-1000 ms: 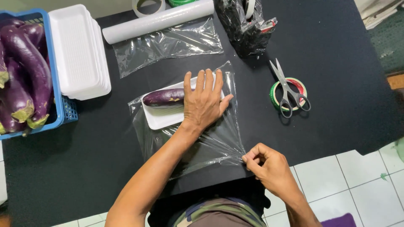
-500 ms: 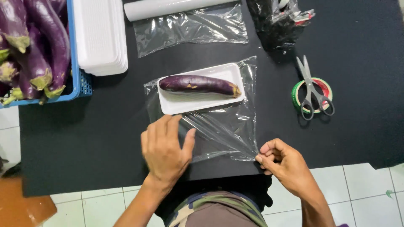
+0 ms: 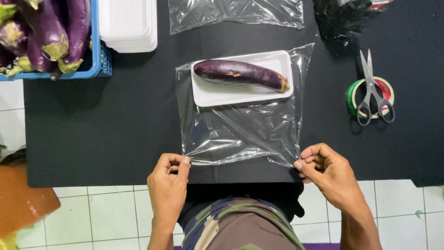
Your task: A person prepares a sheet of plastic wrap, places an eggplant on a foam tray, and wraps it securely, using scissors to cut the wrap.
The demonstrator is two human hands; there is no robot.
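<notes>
Right, nearest first: left hand pinches the near-left corner of the clear plastic sheet, thumb and forefinger closed on the film. Right hand does the same at the near-right corner, the other fingers curled in. Both sit at the near edge of the black table.

The sheet lies flat on the table, its far part tucked under the white foam tray. Judging by the wrinkles and glare, it is very thin, light, limp and clingy, and probably tears or sticks to itself if bunched. The corners look like the sane grip points, since the edge keeps tension there.

The tray sits on the far half of the sheet and holds one purple eggplant, lying lengthwise with its stem end to the right. Foam like that is likely light and brittle; the eggplant looks firm, smooth and a bit slippery, and is probably what weights the tray down.

To the right, scissors rest on top of a tape roll, well apart from the sheet.

Far side: a second plastic sheet and a dark plastic bag, contents unreadable. Far left, a stack of empty white trays sits just beside a blue basket full of eggplants.
</notes>
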